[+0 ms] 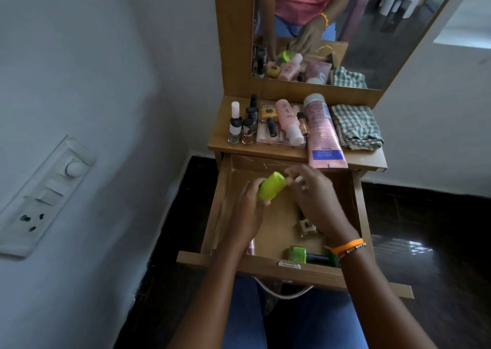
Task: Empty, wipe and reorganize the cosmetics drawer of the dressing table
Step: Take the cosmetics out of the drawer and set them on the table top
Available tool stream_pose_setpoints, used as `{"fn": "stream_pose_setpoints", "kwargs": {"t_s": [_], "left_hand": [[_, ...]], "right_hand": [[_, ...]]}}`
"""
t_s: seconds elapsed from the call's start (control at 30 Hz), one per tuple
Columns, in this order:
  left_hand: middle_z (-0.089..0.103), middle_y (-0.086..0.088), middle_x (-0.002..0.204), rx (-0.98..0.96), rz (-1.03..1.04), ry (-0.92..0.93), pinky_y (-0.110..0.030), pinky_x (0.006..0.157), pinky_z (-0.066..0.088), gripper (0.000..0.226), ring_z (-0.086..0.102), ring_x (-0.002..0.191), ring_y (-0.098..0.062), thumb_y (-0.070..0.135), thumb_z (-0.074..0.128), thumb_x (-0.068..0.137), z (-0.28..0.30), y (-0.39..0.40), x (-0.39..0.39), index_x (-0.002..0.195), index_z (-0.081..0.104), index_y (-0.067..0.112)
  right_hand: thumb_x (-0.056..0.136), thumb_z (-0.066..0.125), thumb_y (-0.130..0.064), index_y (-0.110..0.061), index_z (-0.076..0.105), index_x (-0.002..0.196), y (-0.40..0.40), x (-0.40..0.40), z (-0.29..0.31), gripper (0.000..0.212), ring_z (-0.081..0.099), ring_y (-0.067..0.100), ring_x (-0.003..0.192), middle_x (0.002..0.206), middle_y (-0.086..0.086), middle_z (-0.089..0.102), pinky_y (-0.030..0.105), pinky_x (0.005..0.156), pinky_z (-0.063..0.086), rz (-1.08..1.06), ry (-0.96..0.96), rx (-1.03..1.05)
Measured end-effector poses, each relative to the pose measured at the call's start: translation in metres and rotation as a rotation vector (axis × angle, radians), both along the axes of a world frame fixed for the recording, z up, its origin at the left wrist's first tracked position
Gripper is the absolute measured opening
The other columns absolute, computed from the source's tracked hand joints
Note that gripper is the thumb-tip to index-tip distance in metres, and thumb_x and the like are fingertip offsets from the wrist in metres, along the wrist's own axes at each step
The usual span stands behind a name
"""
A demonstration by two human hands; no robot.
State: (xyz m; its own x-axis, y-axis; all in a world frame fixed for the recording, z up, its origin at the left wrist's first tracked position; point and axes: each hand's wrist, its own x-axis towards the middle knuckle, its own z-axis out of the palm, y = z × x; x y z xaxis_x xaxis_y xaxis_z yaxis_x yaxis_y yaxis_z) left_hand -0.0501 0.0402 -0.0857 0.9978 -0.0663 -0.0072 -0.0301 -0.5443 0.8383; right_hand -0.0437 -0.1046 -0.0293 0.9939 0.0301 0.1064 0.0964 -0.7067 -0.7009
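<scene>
The drawer is pulled out under the tabletop, and I hold a lime-green jar above its back half. My left hand grips the jar from below, fingers curled round it, forearm reaching in from the lower left. My right hand comes from the right, wrist bent, fingertips at the jar's far end; whether they pinch it I cannot tell. An orange band circles that wrist. Still in the drawer: a pale polish bottle under my right hand and a green bottle near the front wall. On the tabletop lie a pink tube, small bottles and a folded checked cloth, before the mirror.
</scene>
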Motion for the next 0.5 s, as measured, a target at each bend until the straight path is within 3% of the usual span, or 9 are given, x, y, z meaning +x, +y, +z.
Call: {"fn": "stream_pose_setpoints", "kwargs": {"t_s": [0.07, 0.13, 0.23, 0.3, 0.4, 0.5], "left_hand": [[0.053, -0.001, 0.128, -0.112, -0.029, -0.082, -0.018, 0.088, 0.043, 0.045, 0.05, 0.113, -0.011, 0.012, 0.06, 0.09, 0.007, 0.002, -0.002, 0.132, 0.047, 0.016], [0.055, 0.001, 0.128, -0.202, -0.02, -0.123, -0.011, 0.089, 0.042, 0.046, 0.051, 0.115, -0.008, 0.015, 0.062, 0.089, 0.015, 0.004, -0.004, 0.133, 0.048, 0.017], [0.057, 0.001, 0.127, -0.293, 0.029, -0.223, -0.028, 0.093, 0.049, 0.051, 0.054, 0.116, -0.012, 0.021, 0.066, 0.086, 0.025, 0.007, 0.0, 0.133, 0.049, 0.019], [0.049, 0.001, 0.135, -0.317, 0.068, -0.298, -0.027, 0.093, 0.05, 0.053, 0.049, 0.123, -0.01, 0.027, 0.064, 0.087, 0.032, 0.007, 0.003, 0.137, 0.045, 0.019], [0.038, 0.007, 0.143, -0.328, 0.193, -0.238, -0.018, 0.091, 0.049, 0.056, 0.044, 0.123, -0.003, 0.022, 0.062, 0.089, 0.037, 0.006, 0.004, 0.139, 0.038, 0.025], [0.044, 0.007, 0.135, -0.118, 0.209, -0.057, -0.02, 0.088, 0.046, 0.059, 0.049, 0.114, -0.007, 0.012, 0.066, 0.086, 0.024, 0.01, 0.001, 0.136, 0.04, 0.027]], "right_hand": [[0.091, 0.055, -0.022, -0.02, 0.052, 0.119, 0.008, -0.007, 0.002, 0.028, 0.058, 0.009, 0.086, 0.101, -0.009, 0.056, 0.023, 0.072, 0.049, 0.043, 0.097, 0.071], [0.089, 0.058, -0.025, -0.022, 0.049, 0.117, 0.013, -0.004, 0.013, 0.029, 0.057, 0.0, 0.079, 0.092, -0.015, 0.055, 0.016, 0.066, 0.046, 0.047, 0.08, 0.159], [0.088, 0.06, -0.025, -0.024, 0.052, 0.113, 0.016, 0.01, 0.033, 0.027, 0.059, -0.001, 0.079, 0.096, -0.008, 0.06, 0.016, 0.064, 0.047, 0.113, 0.03, 0.198], [0.089, 0.059, -0.02, -0.022, 0.052, 0.112, 0.018, 0.023, 0.05, 0.024, 0.059, 0.002, 0.082, 0.097, -0.005, 0.06, 0.015, 0.065, 0.051, 0.127, -0.017, 0.253], [0.091, 0.056, -0.013, -0.012, 0.05, 0.118, 0.026, 0.049, 0.078, 0.028, 0.058, 0.006, 0.081, 0.093, -0.009, 0.056, 0.008, 0.061, 0.047, 0.047, -0.141, 0.317], [0.09, 0.055, -0.01, -0.006, 0.046, 0.122, 0.038, 0.087, 0.095, 0.034, 0.055, 0.014, 0.094, 0.108, 0.002, 0.056, 0.019, 0.075, 0.046, -0.043, -0.295, 0.249]]}}
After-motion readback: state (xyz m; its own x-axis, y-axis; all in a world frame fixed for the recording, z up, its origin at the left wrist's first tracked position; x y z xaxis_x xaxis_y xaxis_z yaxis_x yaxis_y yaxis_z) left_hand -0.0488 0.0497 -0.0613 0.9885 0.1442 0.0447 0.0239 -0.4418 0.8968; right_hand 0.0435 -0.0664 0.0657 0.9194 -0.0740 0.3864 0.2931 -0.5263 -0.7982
